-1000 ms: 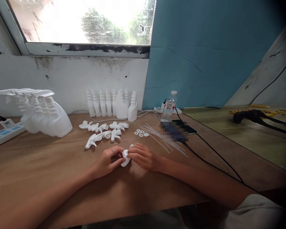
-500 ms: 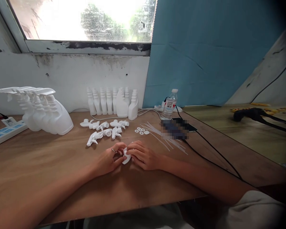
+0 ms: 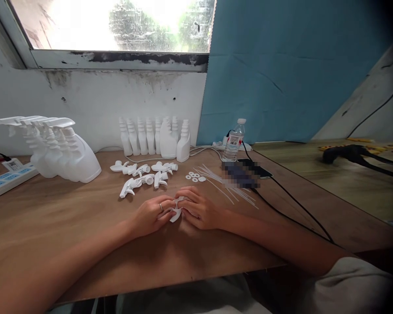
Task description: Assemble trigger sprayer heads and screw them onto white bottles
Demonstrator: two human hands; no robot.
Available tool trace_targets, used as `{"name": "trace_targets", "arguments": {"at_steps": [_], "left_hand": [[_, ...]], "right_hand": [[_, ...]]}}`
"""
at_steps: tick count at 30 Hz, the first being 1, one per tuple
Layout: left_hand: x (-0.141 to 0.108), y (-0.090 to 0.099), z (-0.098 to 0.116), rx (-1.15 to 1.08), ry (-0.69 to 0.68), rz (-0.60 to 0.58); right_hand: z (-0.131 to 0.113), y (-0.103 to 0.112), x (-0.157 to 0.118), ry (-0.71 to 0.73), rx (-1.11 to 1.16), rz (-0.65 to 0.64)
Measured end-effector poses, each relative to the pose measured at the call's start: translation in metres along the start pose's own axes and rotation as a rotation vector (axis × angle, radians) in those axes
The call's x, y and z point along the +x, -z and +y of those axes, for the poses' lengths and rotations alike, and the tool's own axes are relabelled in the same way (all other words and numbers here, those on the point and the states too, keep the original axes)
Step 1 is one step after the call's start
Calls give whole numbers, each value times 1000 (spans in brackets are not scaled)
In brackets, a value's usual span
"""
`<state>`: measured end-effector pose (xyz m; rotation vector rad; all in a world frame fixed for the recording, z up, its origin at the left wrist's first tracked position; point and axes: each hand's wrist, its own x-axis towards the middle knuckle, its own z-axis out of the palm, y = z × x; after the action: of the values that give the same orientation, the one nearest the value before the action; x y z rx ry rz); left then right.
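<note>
Between both hands, low over the near middle of the table, is a white trigger spray head (image 3: 176,215), partly covered by fingers. My left hand (image 3: 152,213), with a ring on one finger, pinches it from the left. Closed on its other side is my right hand (image 3: 201,209), fingers curled over the top. Just beyond them lie several loose spray heads (image 3: 144,176). A few small white washers (image 3: 195,177) rest to the right of these, beside a spread of thin clear tubes (image 3: 229,187).
Spray bottles with heads (image 3: 65,152) stand at the left, near a power strip (image 3: 11,179). Open-necked white bottles (image 3: 147,135) line the wall. At the right are a water bottle (image 3: 234,141), a phone (image 3: 263,173) and a black cable (image 3: 294,207).
The spray head has turned a little between the hands, and the fingers have shifted on it. My left fingers are curled in closer. The view has tilted slightly.
</note>
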<state>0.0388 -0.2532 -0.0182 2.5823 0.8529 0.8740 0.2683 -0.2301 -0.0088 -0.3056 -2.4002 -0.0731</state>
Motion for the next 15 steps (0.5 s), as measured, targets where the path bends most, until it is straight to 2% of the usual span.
{"name": "trace_targets", "arguments": {"at_steps": [10,15], "left_hand": [[-1,-1,1,-12,20,-1],[-5,-4,-2,-15,96,40]], "right_hand": [[1,-4,-6,-20,-57,-12],[4,-1,-6,-108,-5,72]]}}
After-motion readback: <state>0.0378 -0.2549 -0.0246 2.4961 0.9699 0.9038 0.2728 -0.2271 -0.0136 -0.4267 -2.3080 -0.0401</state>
